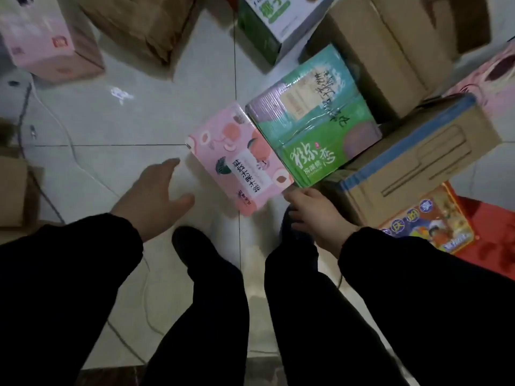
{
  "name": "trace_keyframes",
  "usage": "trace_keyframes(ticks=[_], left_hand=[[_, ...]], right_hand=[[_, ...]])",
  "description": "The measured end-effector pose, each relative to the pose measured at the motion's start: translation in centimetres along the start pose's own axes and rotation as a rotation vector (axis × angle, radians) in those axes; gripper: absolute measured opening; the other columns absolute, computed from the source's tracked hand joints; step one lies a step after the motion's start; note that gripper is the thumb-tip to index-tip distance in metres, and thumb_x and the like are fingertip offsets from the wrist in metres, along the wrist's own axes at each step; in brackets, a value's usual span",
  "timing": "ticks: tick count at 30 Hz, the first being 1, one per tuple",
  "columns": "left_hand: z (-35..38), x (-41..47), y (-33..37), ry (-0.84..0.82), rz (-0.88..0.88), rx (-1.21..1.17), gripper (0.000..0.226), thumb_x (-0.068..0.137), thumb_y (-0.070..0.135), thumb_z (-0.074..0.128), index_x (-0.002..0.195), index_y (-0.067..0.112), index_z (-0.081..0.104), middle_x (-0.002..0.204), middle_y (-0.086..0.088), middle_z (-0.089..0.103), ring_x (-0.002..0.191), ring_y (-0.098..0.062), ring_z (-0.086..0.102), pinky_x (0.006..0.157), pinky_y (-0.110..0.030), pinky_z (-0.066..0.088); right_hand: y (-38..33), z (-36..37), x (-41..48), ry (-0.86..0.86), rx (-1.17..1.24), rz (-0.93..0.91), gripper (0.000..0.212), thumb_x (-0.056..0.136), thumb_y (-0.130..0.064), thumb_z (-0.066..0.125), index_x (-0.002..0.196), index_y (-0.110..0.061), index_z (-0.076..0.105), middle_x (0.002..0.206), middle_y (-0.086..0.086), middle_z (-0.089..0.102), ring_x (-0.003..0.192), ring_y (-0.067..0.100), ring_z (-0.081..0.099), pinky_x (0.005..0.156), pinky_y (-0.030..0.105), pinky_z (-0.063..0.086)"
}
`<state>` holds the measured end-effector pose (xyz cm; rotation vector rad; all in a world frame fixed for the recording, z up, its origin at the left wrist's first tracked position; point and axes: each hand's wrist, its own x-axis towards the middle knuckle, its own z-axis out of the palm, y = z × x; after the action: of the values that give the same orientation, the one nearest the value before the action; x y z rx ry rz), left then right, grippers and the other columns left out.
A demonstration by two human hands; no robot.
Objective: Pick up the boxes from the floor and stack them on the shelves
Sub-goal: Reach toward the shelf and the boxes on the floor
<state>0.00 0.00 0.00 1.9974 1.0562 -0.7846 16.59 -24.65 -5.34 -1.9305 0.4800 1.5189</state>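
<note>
left hand (pixel 152 199) open, fingers spread, holds nothing, just left of pink box | right hand (pixel 312 215) touches its near-right corner, grip unclear | pink box (pixel 239 162) on floor (pixel 111 121) ahead between hands, long axis far-left to near-right, flank against green box (pixel 312 129) | right hand nearer

A pink peach-printed box (pixel 239 160) adjoins a green carton (pixel 312 121) (purple patches), with plain brown cardboard box (pixel 418 160) beside.

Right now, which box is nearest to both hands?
The pink peach-printed box, between the left hand and the right hand; the green box beside it is farther from the left one.
</note>
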Motion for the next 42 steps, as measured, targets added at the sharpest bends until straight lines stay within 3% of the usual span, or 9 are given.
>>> trace_keyframes(ticks=[5,11,14,18,24,28,32,37,42], left_hand=[[1.8,9.6,0.5,0.113,0.028,-0.064,0.095,0.092,0.037,0.069,0.164,0.02,0.01,0.171,-0.004,0.012,0.155,-0.016,0.014,0.116,-0.025,0.014],[1.8,14.5,2.5,0.006,0.071,-0.156,0.083,0.081,0.051,0.064,0.15,0.011,0.041,0.128,-0.003,0.057,0.113,-0.027,0.059,0.089,-0.033,0.045],[-0.3,11.0,1.7,0.007,-0.003,-0.235,0.083,0.065,0.066,0.062,0.139,0.029,0.058,0.126,-0.012,0.059,0.101,-0.032,0.068,0.084,-0.045,0.059],[-6.1,2.5,1.1,0.071,-0.129,-0.466,0.05,0.064,0.069,0.074,0.107,0.043,0.071,0.115,-0.012,0.066,0.078,-0.025,0.075,0.062,-0.038,0.061],[-18.6,-14.2,2.5,0.332,-0.174,-0.7,0.038,0.07,0.051,0.075,0.106,0.046,0.065,0.102,-0.008,0.076,0.084,-0.025,0.076,0.075,-0.049,0.063],[-27.4,-26.8,4.9,0.616,-0.142,-0.704,0.054,0.076,0.032,0.075,0.126,0.026,0.054,0.098,0.01,0.068,0.074,0.009,0.066,0.066,-0.014,0.053],[-34.8,-40.4,7.4,0.854,-0.065,-0.728,0.081,0.071,0.041,0.073,0.143,0.021,0.043,0.119,0.011,0.062,0.092,-0.006,0.065,0.082,-0.024,0.048],[-40.2,-55.3,9.1,1.214,0.025,-0.735,0.066,0.086,0.032,0.079,0.139,0.026,0.041,0.128,0.013,0.061,0.105,-0.008,0.063,0.087,-0.018,0.051],[-44.7,-68.1,8.3,1.541,0.087,-0.723,0.06,0.09,0.023,0.076,0.131,0.034,0.034,0.114,0.035,0.052,0.095,0.029,0.053,0.072,0.005,0.039]], right_hand=[[1.4,0.8,6.5,-0.043,0.216,0.09,0.06,0.081,-0.047,0.073,0.13,-0.019,0.05,0.12,0.002,0.057,0.107,0.026,0.063,0.084,0.045,0.059],[0.9,1.8,8.7,-0.106,0.379,0.038,0.008,0.092,-0.028,0.061,0.093,-0.019,0.063,0.073,-0.003,0.063,0.07,0.019,0.064,0.067,0.033,0.054],[-0.8,2.0,5.1,-0.085,0.371,-0.014,0.03,0.08,-0.038,0.068,0.103,-0.02,0.062,0.086,0.0,0.061,0.074,0.021,0.063,0.066,0.035,0.054],[-4.9,2.5,-3.6,-0.085,0.267,-0.142,0.042,0.081,-0.041,0.067,0.12,-0.028,0.058,0.106,-0.002,0.07,0.091,0.017,0.07,0.077,0.045,0.055],[-17.0,3.1,-21.4,-0.189,0.072,-0.454,0.024,0.092,-0.019,0.062,0.114,-0.018,0.071,0.097,0.003,0.075,0.088,0.02,0.071,0.079,0.046,0.062],[-25.7,4.4,-34.8,-0.272,-0.131,-0.723,0.054,0.077,-0.036,0.073,0.13,-0.043,0.064,0.119,-0.005,0.074,0.113,0.019,0.069,0.1,0.05,0.055],[-32.2,6.2,-49.1,-0.408,-0.197,-0.978,0.058,0.081,-0.026,0.076,0.134,-0.041,0.06,0.118,-0.01,0.075,0.109,0.017,0.072,0.093,0.052,0.059],[-37.4,9.1,-65.9,-0.534,-0.233,-1.225,0.058,0.078,-0.034,0.076,0.132,-0.047,0.058,0.118,-0.008,0.074,0.111,0.023,0.071,0.087,0.062,0.058],[-39.2,14.0,-79.5,-0.747,-0.243,-1.431,0.045,0.096,-0.012,0.066,0.135,-0.032,0.055,0.111,-0.006,0.076,0.101,0.024,0.075,0.07,0.054,0.063]])
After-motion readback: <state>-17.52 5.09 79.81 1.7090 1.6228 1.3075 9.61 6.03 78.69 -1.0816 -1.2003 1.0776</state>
